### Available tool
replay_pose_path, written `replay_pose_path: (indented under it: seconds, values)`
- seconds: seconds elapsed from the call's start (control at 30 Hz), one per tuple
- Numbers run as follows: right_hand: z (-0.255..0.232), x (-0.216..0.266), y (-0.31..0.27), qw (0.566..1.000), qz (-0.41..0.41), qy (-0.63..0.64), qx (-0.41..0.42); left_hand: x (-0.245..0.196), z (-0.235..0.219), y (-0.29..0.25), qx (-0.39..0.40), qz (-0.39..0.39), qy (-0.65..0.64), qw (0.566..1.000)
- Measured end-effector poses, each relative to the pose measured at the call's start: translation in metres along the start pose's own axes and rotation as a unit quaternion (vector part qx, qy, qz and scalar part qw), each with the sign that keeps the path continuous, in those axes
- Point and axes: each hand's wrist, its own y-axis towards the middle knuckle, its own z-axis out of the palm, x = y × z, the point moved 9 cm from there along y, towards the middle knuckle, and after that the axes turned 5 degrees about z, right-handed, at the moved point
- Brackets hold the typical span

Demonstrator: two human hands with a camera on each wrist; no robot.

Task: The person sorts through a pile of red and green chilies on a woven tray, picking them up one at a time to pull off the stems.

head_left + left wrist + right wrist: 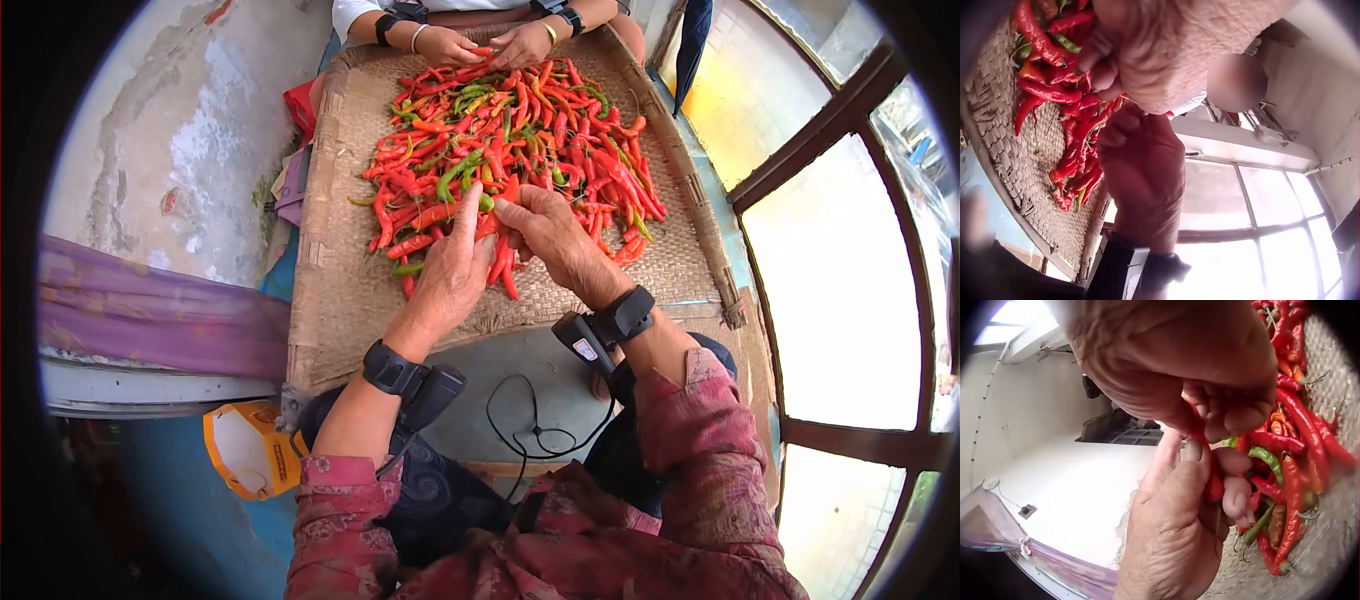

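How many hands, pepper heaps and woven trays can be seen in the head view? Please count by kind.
Hands: 4 (wearer's left hand and right hand, two opposite hands)
Pepper heap: 1
Woven tray: 1
Total: 6

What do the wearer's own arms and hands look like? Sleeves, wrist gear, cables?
Left hand and right hand: bare, no gloves. Dark-red floral-patterned fabric sleeves end on the forearms. Each wrist: black strap with a boxy black module; the right module has a small white label. A thin black cable loops between the forearms.
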Motion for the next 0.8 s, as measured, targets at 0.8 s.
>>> replay_pose_path:
  seconds: [0.8]
  values:
    - [-0.060, 0.000, 0.026, 0.812, -0.134, -0.543, -0.168, 0.008, 0.005, 0.009, 0.013, -0.005, 0.069, 0.998]
